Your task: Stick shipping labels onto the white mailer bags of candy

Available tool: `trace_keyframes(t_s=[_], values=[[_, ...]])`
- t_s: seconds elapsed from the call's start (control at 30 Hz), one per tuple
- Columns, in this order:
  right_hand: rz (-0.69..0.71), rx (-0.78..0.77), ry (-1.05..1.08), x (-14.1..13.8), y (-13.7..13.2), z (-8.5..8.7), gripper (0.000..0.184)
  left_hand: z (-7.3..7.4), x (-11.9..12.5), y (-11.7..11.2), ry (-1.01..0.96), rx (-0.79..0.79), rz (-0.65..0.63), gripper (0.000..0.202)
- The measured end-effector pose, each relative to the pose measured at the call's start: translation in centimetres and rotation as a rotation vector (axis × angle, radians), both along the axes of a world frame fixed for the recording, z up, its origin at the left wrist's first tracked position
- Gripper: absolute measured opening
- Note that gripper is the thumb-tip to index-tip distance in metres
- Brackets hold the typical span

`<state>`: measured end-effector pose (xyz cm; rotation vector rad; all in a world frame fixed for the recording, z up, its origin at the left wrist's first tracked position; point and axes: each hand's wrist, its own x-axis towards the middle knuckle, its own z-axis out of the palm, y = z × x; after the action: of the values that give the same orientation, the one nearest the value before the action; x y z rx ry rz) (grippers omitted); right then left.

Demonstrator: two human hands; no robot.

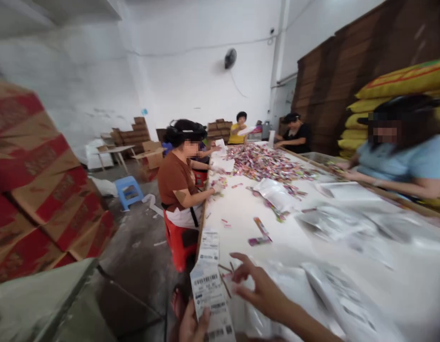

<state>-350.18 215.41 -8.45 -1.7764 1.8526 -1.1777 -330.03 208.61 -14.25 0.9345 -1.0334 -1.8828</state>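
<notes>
My left hand (190,327) is at the bottom edge, thumb pressed on a strip of white barcode labels (210,294) that runs up over the near corner of the long white table (312,247). My right hand (257,284) reaches across from the right with fingers spread, its fingertips near the top of the label strip and holding nothing. Clear plastic bags (334,294) lie under and to the right of my right forearm. A couple of small coloured sachets (260,235) lie just beyond my hands.
A large heap of coloured sachets (266,161) covers the far table. Several people sit around it, the nearest on a red stool (179,244) at the left edge. Stacked red cartons (38,190) stand at the left, yellow sacks (401,85) at the right, a blue stool (129,190) on the floor.
</notes>
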Motion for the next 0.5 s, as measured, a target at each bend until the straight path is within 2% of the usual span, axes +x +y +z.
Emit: trace_keyframes(t_s=[0.03,0.1,0.13,0.2,0.27,0.33,0.4,0.5], values=[[0.020,-0.022,-0.040,1.2,0.7,0.5,0.055,-0.3,-0.7,0.2,0.024,0.003,-0.042,0.059],[-0.006,-0.086,-0.047,3.0,1.8,0.6,0.037,-0.5,-1.5,0.7,0.090,0.067,-0.136,0.056],[-0.036,-0.107,-0.024,3.7,2.2,0.3,0.025,-0.5,-1.6,0.8,0.122,0.116,-0.177,0.054],[-0.034,-0.102,0.052,4.5,3.0,-0.6,0.018,-0.3,-1.4,0.8,0.177,0.250,-0.231,0.055],[0.069,-0.065,0.144,5.1,3.6,-1.5,0.018,0.0,-1.2,0.4,0.169,0.371,-0.244,0.055],[0.184,-0.057,0.219,5.7,4.2,-1.6,0.016,0.0,-1.2,-0.2,0.114,0.452,-0.241,0.054],[0.204,-0.101,0.239,5.9,4.8,-0.5,0.014,-0.3,-1.6,-0.9,0.066,0.431,-0.185,0.052],[0.154,-0.228,0.073,4.7,5.7,3.4,0.013,-1.3,-2.0,-2.5,0.019,0.360,0.027,0.041]])
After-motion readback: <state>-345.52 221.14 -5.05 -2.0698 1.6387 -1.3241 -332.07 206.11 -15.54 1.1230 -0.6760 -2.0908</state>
